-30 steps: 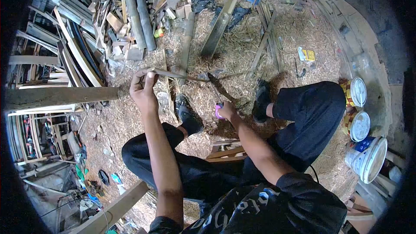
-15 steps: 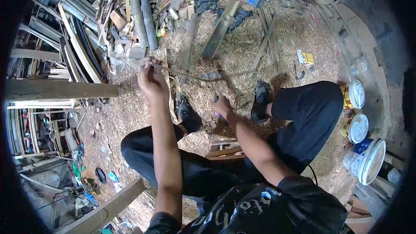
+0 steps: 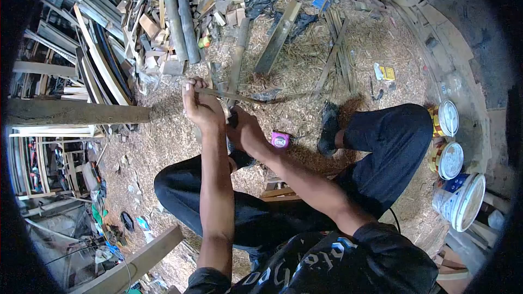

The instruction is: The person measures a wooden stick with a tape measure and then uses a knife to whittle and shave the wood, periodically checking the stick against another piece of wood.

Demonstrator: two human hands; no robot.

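Observation:
My left hand [image 3: 204,106] is closed around the near end of a long, thin wooden strip [image 3: 253,99], which stretches away to the right above the floor. Just below the strip, my right hand [image 3: 248,132] grips a tool with a black handle [image 3: 233,115]; its working end overlaps the strip and my left hand, so its kind is unclear. A pink tape measure [image 3: 280,140] lies on the wood shavings between my feet, a little right of my right hand.
Flat boards [image 3: 278,38] lie on the shavings ahead, with a heap of wood offcuts [image 3: 152,24] at the far left. Lidded buckets [image 3: 451,160] line the right side. A thick beam [image 3: 81,111] juts in from the left. A yellow packet [image 3: 386,73] lies at the right.
My right hand has moved left, close to my left hand, bringing the black-handled tool along. My left hand has shifted slightly right and down with the strip. The tape measure now shows fully.

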